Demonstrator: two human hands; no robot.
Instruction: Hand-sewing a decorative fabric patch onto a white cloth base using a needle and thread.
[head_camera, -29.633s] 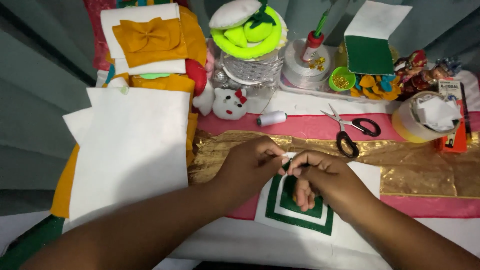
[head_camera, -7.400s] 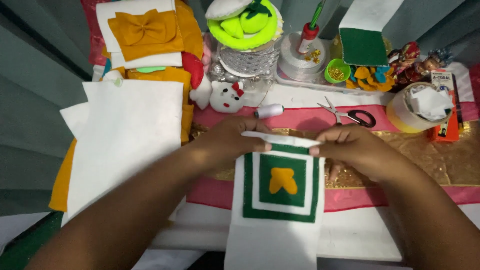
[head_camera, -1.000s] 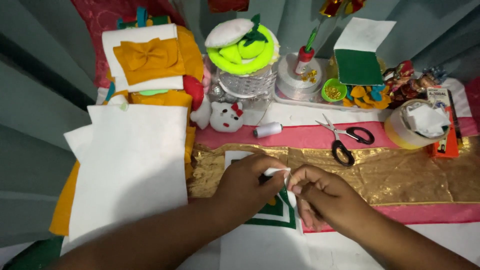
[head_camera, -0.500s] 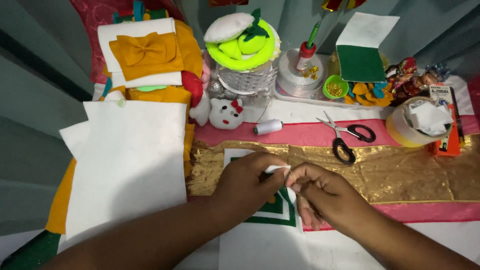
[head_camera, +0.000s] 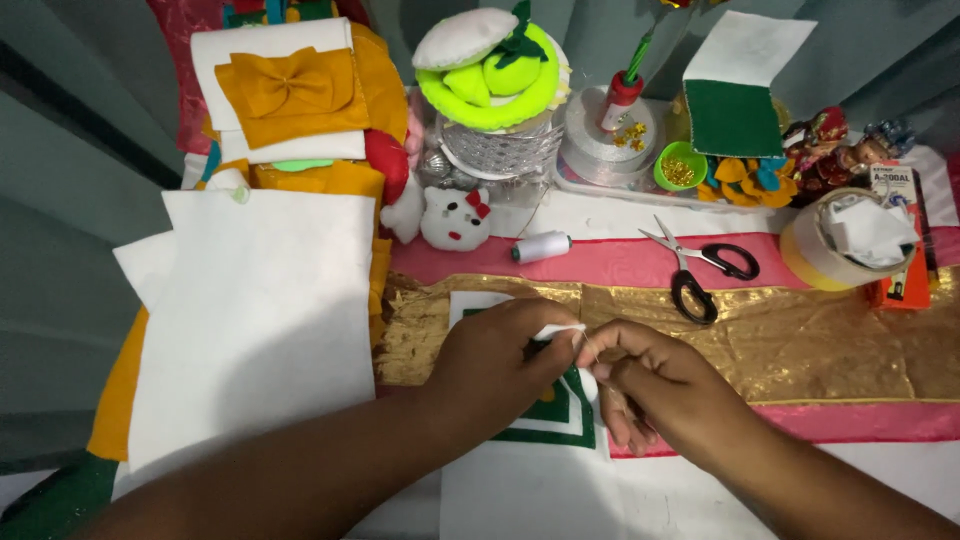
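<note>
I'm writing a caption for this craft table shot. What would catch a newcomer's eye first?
First, the two hands meeting at the centre: the left hand and the right hand pinch a small white piece over a white felt panel with green square borders. Next, the neon yellow-green felt ornament on the glittery jar at top centre, and the mustard bow at top left. Black-handled scissors lie on the gold cloth to the right.

My table's wearing a pink cloth (head_camera: 620, 262) with a gold band (head_camera: 820, 335) across it — scissors (head_camera: 700, 270) and a spool of white thread (head_camera: 541, 246) lie on top, white felt sheets (head_camera: 255, 320) stacked at the left, a tape roll (head_camera: 835, 245) far right.
</note>
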